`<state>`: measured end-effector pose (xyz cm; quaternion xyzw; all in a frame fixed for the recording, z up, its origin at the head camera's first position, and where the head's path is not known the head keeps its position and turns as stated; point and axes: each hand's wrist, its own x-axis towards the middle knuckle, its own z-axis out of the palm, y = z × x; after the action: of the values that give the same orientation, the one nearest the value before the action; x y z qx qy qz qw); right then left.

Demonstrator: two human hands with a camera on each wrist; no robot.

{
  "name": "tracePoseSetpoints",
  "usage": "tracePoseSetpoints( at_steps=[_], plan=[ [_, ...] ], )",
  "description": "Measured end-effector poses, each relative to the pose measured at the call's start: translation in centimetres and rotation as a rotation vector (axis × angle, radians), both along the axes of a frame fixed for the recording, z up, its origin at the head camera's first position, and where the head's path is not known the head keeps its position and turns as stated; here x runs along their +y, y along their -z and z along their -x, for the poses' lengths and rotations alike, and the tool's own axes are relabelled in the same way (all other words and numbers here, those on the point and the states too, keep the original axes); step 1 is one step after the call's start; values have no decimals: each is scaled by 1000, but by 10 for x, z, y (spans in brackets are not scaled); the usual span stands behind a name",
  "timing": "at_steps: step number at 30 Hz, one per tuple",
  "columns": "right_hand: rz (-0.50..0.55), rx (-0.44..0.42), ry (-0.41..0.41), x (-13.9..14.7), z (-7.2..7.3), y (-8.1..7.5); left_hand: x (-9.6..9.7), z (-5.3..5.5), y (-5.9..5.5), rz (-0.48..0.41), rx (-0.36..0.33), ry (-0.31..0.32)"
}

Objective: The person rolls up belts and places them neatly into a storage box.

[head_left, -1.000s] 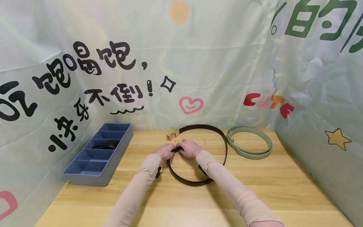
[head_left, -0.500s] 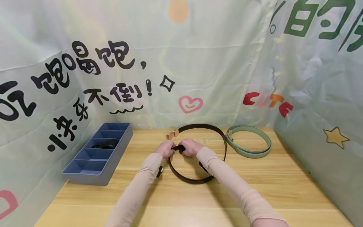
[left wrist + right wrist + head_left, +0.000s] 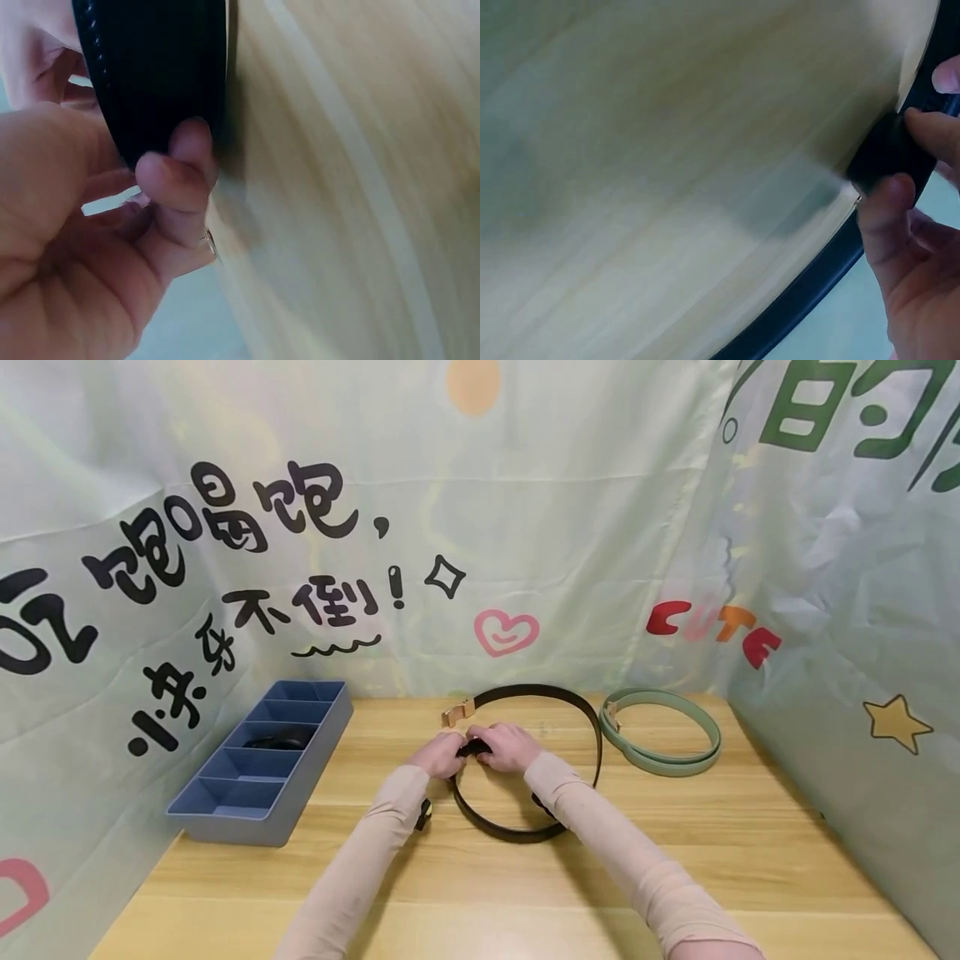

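Both forearms reach forward over the table (image 3: 480, 893), pale sleeves (image 3: 622, 852) converging. Left hand (image 3: 438, 755) and right hand (image 3: 508, 747) close together, backs up, fingers bent; each pinches the black belt (image 3: 510, 835) between thumb and fingers. Dark piece at right fingertips blurred; perhaps a strap loop or folded end. Belt lies on the table in a wide ring, running under the right forearm. Gold buckle (image 3: 456, 714) just beyond the hands. Blue tray (image 3: 315, 777) to the left, coiled green belt (image 3: 660, 768) to the right; printed curtain (image 3: 570, 568) behind.
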<state>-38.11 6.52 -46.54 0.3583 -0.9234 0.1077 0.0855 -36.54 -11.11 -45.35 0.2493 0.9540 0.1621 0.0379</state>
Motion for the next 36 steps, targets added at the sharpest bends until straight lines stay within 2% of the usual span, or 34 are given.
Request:
tracePoseSetpoints(
  at_steps=[2,7,12,14,16,21,23,26,29,33,36],
  plan=[
    [40,-21,-9,-1,0,1,0,-1,0,-18,14,-25],
    [73,-85,33,-5,0,0,1,-3,0,-101,-5,-76],
    [101,-235,30,-3,0,-8,1,-1,2,-103,61,-51],
    [106,-297,27,-1,1,-11,1,-1,4,-81,73,-38],
    [107,-335,26,2,1,-11,2,-1,4,-66,51,-29],
    [135,-254,65,7,5,-8,6,-3,0,-118,16,-4],
    [135,-215,85,9,6,-7,9,-2,-1,-134,50,26],
    [142,-226,84,11,5,-8,13,-2,1,-113,108,46],
    [169,-280,80,14,0,-8,15,-1,4,-82,135,37],
    [245,-399,78,18,-12,-10,15,0,7,-64,131,15],
    [216,-476,58,19,-24,-14,12,0,8,-36,135,13]
  ],
)
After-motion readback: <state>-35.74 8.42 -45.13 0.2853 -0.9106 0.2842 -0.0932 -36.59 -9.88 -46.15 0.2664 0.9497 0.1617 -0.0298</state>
